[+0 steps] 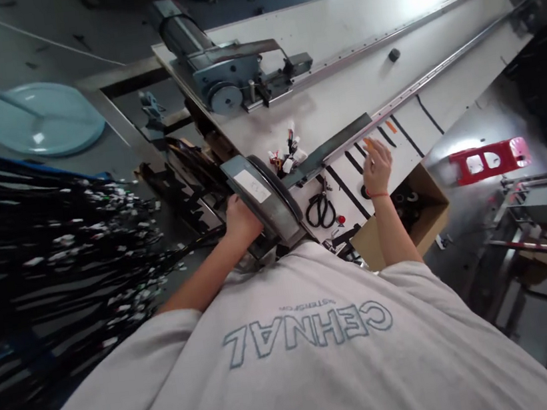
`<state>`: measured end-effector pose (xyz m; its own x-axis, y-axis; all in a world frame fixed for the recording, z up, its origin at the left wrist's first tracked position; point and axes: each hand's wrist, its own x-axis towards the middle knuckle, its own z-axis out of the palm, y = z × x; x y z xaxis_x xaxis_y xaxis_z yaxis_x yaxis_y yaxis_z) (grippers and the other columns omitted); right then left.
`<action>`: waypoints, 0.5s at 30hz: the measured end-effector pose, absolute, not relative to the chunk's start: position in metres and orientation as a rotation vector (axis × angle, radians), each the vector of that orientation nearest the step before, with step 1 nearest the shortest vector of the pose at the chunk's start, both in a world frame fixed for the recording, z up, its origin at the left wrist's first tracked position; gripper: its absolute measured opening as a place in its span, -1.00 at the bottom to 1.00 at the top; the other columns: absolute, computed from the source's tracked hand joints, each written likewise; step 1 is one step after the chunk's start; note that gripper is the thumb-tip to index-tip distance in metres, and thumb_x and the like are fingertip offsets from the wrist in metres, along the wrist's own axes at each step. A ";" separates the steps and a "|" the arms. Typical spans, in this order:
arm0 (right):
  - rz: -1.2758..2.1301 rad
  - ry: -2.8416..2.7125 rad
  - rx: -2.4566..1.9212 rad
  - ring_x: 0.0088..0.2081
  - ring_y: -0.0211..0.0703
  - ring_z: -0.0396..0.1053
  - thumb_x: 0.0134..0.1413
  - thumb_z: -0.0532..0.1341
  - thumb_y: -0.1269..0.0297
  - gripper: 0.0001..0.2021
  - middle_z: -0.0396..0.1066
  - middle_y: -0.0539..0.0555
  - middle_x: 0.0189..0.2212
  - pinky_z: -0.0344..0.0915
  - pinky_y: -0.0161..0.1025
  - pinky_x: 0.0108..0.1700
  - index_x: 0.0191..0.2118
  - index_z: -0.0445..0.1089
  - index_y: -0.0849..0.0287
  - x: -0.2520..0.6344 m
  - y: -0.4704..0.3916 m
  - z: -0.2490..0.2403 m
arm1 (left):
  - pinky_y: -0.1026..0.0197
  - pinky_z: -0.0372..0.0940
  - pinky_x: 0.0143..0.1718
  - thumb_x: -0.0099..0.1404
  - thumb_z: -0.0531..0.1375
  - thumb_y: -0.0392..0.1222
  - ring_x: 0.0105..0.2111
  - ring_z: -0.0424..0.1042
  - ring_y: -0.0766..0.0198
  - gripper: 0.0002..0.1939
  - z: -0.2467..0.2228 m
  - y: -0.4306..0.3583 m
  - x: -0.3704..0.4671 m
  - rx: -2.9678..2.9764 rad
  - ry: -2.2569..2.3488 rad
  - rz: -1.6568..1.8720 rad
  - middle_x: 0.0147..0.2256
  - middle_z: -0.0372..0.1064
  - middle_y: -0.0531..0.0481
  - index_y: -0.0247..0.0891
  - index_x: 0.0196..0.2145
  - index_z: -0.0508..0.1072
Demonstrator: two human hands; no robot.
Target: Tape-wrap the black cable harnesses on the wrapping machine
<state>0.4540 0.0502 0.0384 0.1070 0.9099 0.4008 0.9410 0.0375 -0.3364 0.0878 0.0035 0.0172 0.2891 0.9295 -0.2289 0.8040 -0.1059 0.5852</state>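
My right hand (377, 163) is above the edge of the white bench, its fingers closed on a small orange strip (369, 144). Black strips (344, 182) and another orange strip (391, 127) lie along that bench edge. My left hand (242, 218) is low beside a grey housing with a dark wheel (265, 199), which hides most of its fingers. A dark cable bundle (200, 241) runs from near this hand toward the left. White connectors with wires (290, 157) lie on the bench past the housing, and black-handled scissors (321, 211) are between my hands.
A long white bench (331, 29) carries metal rails (437, 72) and a motor unit with a pulley (226, 97). Many black cables with white connectors (107, 240) hang at left. A cardboard box (428, 211) is below my right forearm; a red stool (492, 160) stands farther right.
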 end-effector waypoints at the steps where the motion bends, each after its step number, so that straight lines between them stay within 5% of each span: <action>1: -0.080 -1.672 -2.025 0.25 -0.05 0.18 0.23 -0.05 0.32 -0.63 0.41 0.17 0.10 0.06 0.04 0.30 0.00 0.42 0.16 0.468 0.031 0.033 | -0.11 0.09 0.23 0.28 0.08 -0.27 0.20 0.25 -0.15 -0.62 0.020 -0.004 0.081 1.962 1.601 0.229 0.06 0.41 -0.37 -0.51 0.01 0.42; 4: 0.105 -1.382 -2.518 0.24 0.00 0.21 0.16 -0.02 0.38 -0.55 0.43 0.17 0.11 0.03 0.10 0.30 0.11 0.37 0.19 0.499 -0.011 0.014 | -0.01 0.25 0.08 0.30 0.14 -0.04 0.18 0.29 -0.19 -0.36 0.027 -0.024 0.060 1.943 1.814 0.111 0.19 0.28 -0.42 -0.45 0.23 0.23; 7: 0.338 -1.373 -2.778 0.16 0.01 0.32 0.19 0.01 0.34 -0.51 0.44 0.18 0.10 0.09 0.05 0.27 0.23 0.29 0.17 0.508 -0.021 0.004 | 0.06 0.33 -0.13 0.34 0.07 0.18 -0.01 0.47 -0.15 -0.28 0.034 -0.034 0.047 1.809 1.902 -0.048 0.03 0.45 -0.34 -0.33 0.30 0.14; 10: 0.411 -1.376 -2.887 0.09 0.07 0.39 0.20 0.05 0.27 -0.46 0.46 0.25 0.05 0.20 0.00 0.18 0.29 0.23 0.19 0.505 -0.015 0.002 | 0.09 0.32 -0.25 0.35 0.00 0.26 -0.11 0.52 -0.17 -0.34 0.037 -0.036 0.038 1.752 1.882 -0.214 -0.15 0.53 -0.30 -0.32 0.16 0.31; 15: 0.533 -1.246 -2.881 0.15 0.09 0.35 0.17 0.09 0.31 -0.47 0.42 0.27 0.09 0.23 -0.03 0.17 0.28 0.24 0.18 0.507 -0.006 0.008 | 0.15 0.28 -0.29 0.37 -0.04 0.17 -0.13 0.53 -0.13 -0.50 0.021 -0.046 0.005 1.795 1.745 -0.282 -0.18 0.55 -0.26 -0.25 -0.07 0.46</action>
<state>0.5071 -0.0056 0.0081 0.6379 0.7008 -0.3193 0.7150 -0.6930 -0.0926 0.0052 -0.0465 0.0209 0.1076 0.8292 -0.5485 0.9599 0.0570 0.2745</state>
